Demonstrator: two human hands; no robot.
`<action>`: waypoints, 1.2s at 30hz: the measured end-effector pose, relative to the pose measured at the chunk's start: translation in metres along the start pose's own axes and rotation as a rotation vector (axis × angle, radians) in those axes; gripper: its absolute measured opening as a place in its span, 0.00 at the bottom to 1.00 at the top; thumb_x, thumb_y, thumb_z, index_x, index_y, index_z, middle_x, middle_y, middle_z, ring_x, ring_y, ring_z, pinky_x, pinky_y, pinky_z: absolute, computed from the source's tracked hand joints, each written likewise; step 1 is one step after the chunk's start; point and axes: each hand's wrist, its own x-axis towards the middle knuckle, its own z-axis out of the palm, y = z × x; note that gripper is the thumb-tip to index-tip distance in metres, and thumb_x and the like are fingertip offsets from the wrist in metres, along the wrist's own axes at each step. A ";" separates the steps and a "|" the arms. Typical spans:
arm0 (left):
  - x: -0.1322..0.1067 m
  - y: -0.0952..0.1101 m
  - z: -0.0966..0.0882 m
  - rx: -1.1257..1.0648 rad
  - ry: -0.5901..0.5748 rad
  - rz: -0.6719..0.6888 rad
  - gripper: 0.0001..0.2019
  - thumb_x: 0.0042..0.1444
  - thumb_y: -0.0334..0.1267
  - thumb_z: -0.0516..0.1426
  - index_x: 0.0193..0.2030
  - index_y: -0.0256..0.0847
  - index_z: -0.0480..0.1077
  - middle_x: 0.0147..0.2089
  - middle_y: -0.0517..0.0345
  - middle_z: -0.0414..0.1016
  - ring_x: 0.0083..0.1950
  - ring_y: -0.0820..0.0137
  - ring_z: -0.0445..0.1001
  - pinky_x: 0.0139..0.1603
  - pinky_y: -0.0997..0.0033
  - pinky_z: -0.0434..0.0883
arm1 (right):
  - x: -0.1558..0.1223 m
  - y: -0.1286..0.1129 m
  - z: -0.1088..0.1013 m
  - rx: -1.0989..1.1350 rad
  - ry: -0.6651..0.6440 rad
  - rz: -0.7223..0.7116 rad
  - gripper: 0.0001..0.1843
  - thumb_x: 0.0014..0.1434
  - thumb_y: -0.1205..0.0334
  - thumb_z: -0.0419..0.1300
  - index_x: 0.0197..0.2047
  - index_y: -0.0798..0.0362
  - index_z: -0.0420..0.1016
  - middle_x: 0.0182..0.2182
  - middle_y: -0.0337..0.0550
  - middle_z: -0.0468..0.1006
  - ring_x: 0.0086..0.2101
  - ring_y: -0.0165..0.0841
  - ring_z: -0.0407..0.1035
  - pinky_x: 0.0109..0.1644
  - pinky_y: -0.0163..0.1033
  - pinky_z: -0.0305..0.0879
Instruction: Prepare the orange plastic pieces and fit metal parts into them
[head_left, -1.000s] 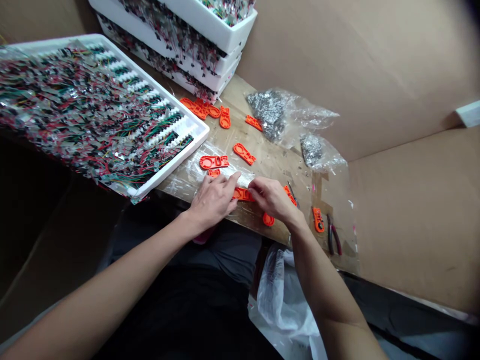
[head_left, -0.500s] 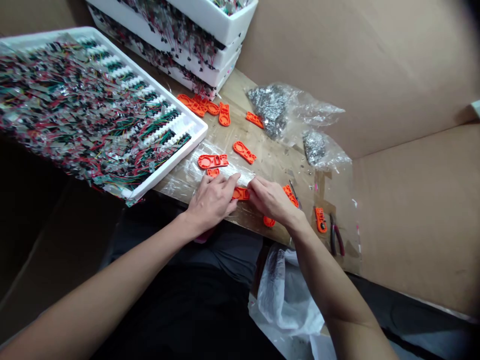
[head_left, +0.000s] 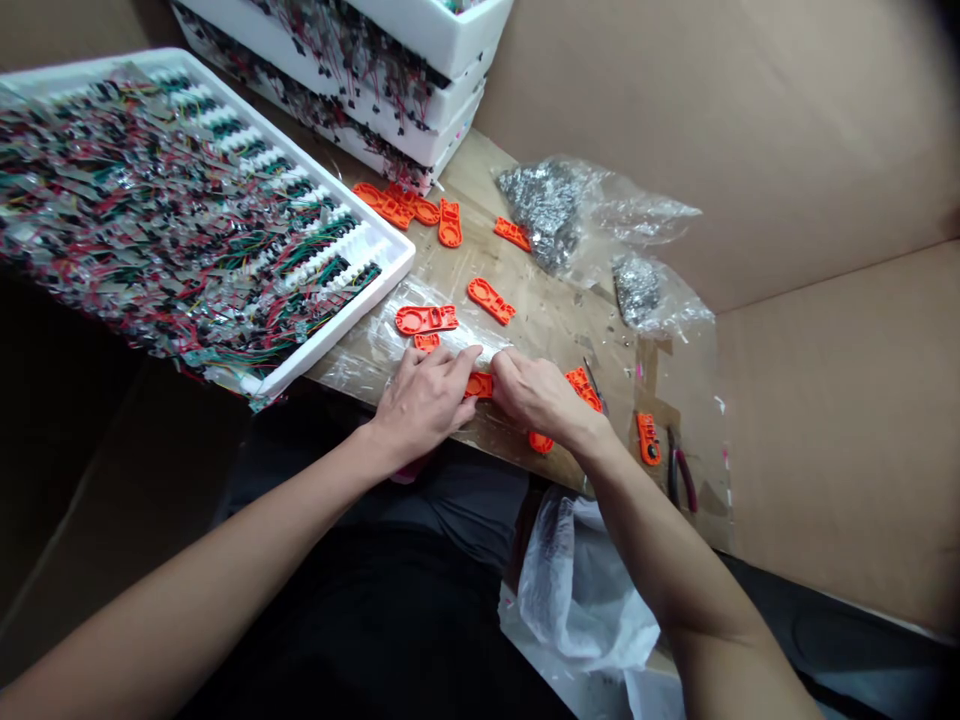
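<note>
My left hand (head_left: pixel 424 397) and my right hand (head_left: pixel 536 395) lie close together on the clear plastic film over a wooden board (head_left: pixel 544 320). Between them is a small orange plastic piece (head_left: pixel 478 385), its ends under my fingers. Just above my left hand are a larger orange plastic part (head_left: pixel 426 319) and a small orange piece (head_left: pixel 427 342). Beside my right hand lie further orange pieces (head_left: pixel 583 388) (head_left: pixel 541 441). Several more orange parts (head_left: pixel 450 222) are scattered farther up the board.
A white foam tray (head_left: pixel 322 262) full of wired components sits left of the board, and more stacked trays (head_left: pixel 420 120) stand behind it. Bags of small metal parts (head_left: pixel 544 212) lie at the back. Red-handled pliers (head_left: pixel 682 478) lie at right. Cardboard walls surround the board; a white plastic bag (head_left: pixel 577 590) hangs below.
My right hand has shifted slightly left, closer to my left hand and the small orange piece. The whole view has drifted slightly as my head moved.
</note>
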 end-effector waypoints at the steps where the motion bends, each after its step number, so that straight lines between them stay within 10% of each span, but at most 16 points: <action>1: 0.000 0.000 0.000 -0.001 0.005 -0.001 0.30 0.67 0.39 0.61 0.72 0.37 0.59 0.57 0.45 0.82 0.61 0.54 0.75 0.59 0.52 0.63 | 0.000 0.001 0.001 -0.001 -0.006 -0.007 0.11 0.76 0.63 0.46 0.46 0.54 0.68 0.40 0.49 0.77 0.28 0.35 0.60 0.33 0.44 0.43; 23: -0.001 -0.004 -0.001 -0.028 0.011 0.021 0.30 0.67 0.37 0.61 0.73 0.39 0.57 0.59 0.47 0.82 0.62 0.55 0.75 0.60 0.52 0.62 | -0.004 0.010 0.015 0.218 0.067 0.000 0.09 0.77 0.61 0.46 0.44 0.52 0.64 0.37 0.45 0.75 0.30 0.34 0.58 0.37 0.41 0.49; 34: 0.001 -0.005 -0.001 -0.025 0.019 0.039 0.31 0.67 0.38 0.61 0.74 0.40 0.56 0.59 0.48 0.83 0.60 0.54 0.76 0.59 0.51 0.62 | 0.007 0.045 -0.002 1.118 -0.164 0.044 0.10 0.70 0.54 0.57 0.41 0.52 0.71 0.28 0.37 0.75 0.26 0.31 0.71 0.31 0.34 0.65; 36: 0.000 -0.005 -0.001 -0.025 0.028 0.040 0.32 0.68 0.38 0.61 0.74 0.40 0.55 0.59 0.49 0.83 0.60 0.54 0.76 0.59 0.51 0.63 | 0.004 0.074 0.007 1.224 -0.035 0.192 0.13 0.68 0.50 0.59 0.44 0.52 0.73 0.26 0.38 0.77 0.26 0.33 0.73 0.29 0.35 0.68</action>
